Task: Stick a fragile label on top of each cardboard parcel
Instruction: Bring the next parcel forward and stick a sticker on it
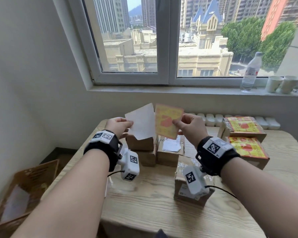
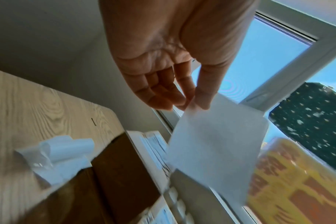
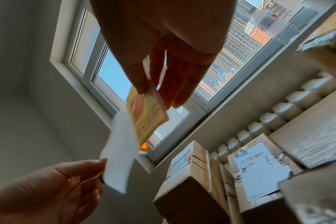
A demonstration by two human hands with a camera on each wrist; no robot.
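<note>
Peeling is the step in hand here, I reckon: the left hand (image 1: 118,124) pinches a corner of the white backing sheet (image 1: 142,123) between thumb and fingertips, while the right hand (image 1: 191,127) pinches the right edge of the yellow-and-red fragile label (image 1: 168,123), both held up in the air above the desk (image 1: 144,200). The two sheets look joined only along the label's left edge, so it's nearly free. To do it well, I'd keep pulling the backing off slowly to the left and keep the label flat, sticky side away from the fingers, or it'll curl and stick to itself. Hold it by the very edge so less glue gets spoiled. Both forearms reach forward with the wrists raised, each grip narrow and tight on its paper, other fingers loosely fanned. Two parcels (image 1: 243,127) at the far right already have labels on top; the brown parcels (image 1: 170,152) right below the hands show none, so one of those is probably next. Crumpled used backings (image 2: 56,154) lie on the desk near the left.
</note>
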